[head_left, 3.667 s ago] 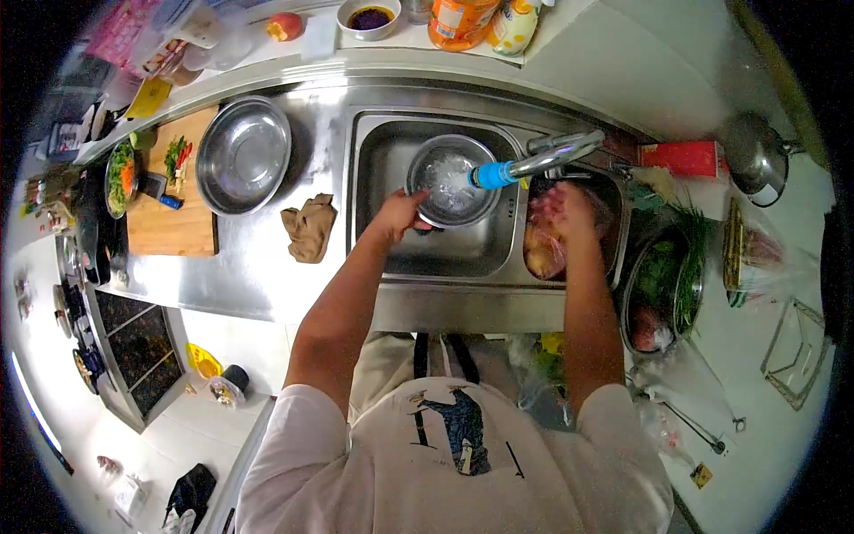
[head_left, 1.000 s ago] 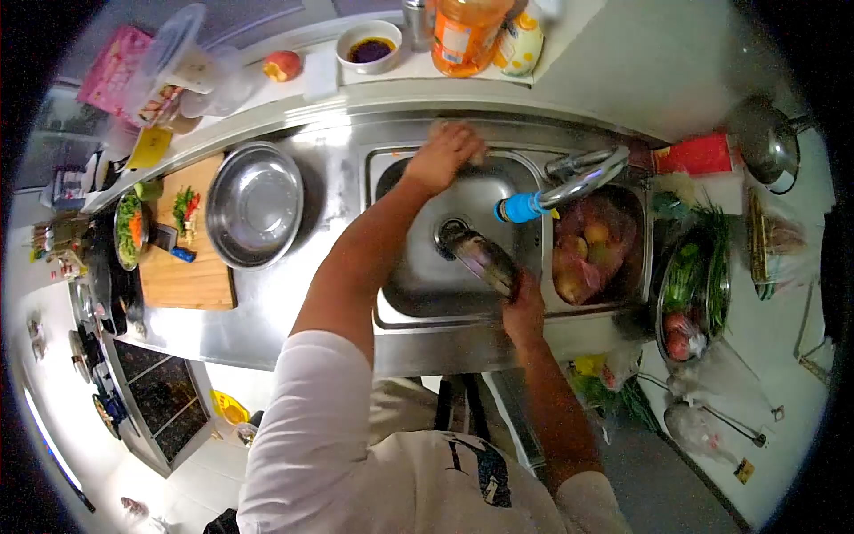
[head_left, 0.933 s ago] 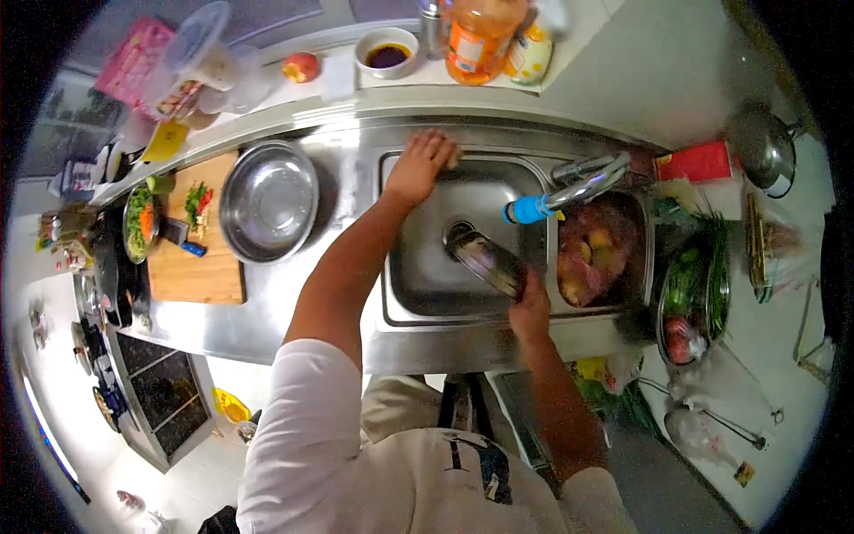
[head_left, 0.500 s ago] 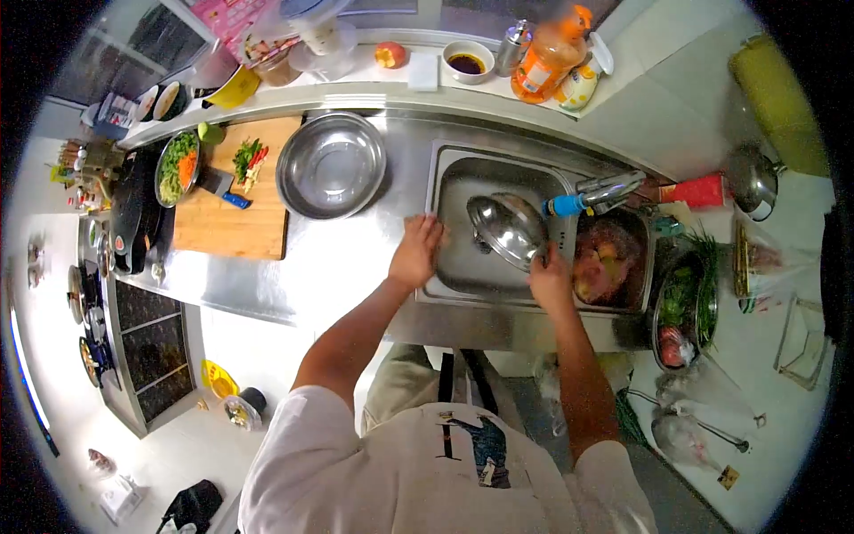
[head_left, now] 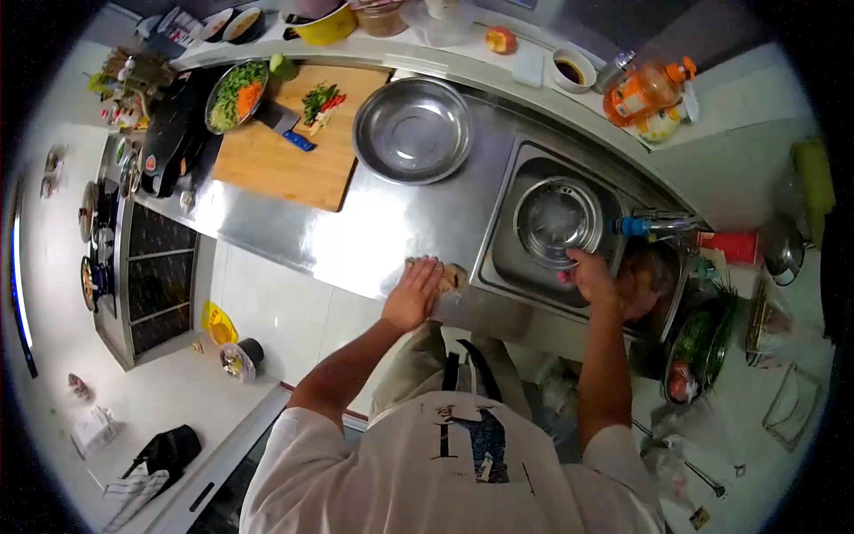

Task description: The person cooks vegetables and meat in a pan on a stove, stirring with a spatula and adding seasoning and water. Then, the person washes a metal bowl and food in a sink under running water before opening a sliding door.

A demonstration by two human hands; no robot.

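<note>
My left hand (head_left: 416,295) presses on a crumpled brownish cloth (head_left: 455,279) at the front edge of the steel counter, left of the sink. Its fingers lie over the cloth, which sticks out on both sides. My right hand (head_left: 592,276) has its fingers closed on the near rim of a shiny metal bowl (head_left: 559,221). That bowl stands in the left basin of the steel sink (head_left: 503,258), opening upward. Partly behind my right wrist, the right basin holds a pinkish, blurred mass (head_left: 648,276).
Left on the counter are a large metal basin (head_left: 413,132), a cutting board (head_left: 276,173) with a blue-handled knife (head_left: 298,140), and a bowl of chopped vegetables (head_left: 237,96). A faucet (head_left: 658,224) reaches over the sink. Bottles (head_left: 645,93) line the ledge.
The metal bowl was tilted in my right hand and now sits level in the left basin. My left hand moved from the sink's edge to the counter front. The view has turned.
</note>
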